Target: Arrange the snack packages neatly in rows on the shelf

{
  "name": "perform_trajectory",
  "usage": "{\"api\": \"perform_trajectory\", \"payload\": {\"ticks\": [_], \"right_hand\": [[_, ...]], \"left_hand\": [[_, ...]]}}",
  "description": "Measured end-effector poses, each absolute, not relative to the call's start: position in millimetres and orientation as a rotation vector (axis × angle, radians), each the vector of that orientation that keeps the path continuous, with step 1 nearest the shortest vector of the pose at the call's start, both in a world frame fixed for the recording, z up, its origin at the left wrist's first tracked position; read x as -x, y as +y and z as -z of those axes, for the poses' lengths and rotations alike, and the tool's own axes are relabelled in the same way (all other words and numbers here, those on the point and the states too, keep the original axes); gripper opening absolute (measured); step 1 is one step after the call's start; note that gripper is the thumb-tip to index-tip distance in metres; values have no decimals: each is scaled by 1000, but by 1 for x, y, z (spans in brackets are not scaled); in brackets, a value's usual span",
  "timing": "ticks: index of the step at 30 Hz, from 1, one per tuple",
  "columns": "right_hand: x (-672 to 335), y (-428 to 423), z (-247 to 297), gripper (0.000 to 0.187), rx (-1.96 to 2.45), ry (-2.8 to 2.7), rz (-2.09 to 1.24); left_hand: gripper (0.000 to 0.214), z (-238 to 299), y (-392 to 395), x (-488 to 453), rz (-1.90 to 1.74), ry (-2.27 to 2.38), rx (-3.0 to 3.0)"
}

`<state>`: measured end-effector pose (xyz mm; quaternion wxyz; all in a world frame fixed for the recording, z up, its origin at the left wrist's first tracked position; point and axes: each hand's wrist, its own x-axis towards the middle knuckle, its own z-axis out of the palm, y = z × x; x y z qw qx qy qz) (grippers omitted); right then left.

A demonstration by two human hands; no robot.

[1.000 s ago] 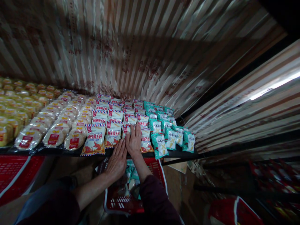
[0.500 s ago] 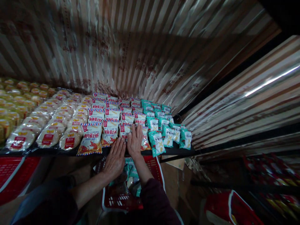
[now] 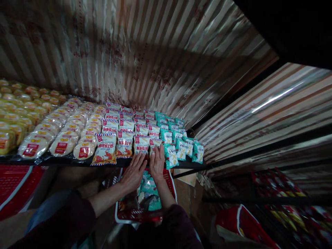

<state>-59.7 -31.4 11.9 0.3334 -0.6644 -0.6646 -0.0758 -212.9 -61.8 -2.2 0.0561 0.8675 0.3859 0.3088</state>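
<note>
Both hands are flat with fingers stretched out straight, gripping nothing. The left hand (image 3: 133, 173) fingertips touch the front red-and-blue snack packets (image 3: 141, 144), and the right hand (image 3: 157, 162) rests on the next one over. Teal packets (image 3: 171, 155) sit just right of the right fingers, and a red basket (image 3: 169, 180) is below the wrists.

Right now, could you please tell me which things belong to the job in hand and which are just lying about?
In hand: left hand, right hand, red-and-white snack packets, shelf, red basket.
Lying about: teal packets, round cracker packs, yellow packs.
</note>
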Motion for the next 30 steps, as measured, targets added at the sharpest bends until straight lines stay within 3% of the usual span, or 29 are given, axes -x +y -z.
{"api": "perform_trajectory", "payload": {"ticks": [17,30], "right_hand": [[30,-15,-24,45,1625,-1814,60],[5,5,-39,46,1529,-1930,-39]], "left_hand": [[43,18,-69,181,-1107,812,-2704],[41,14,-55,135,-1129,1026,-2603]]}}
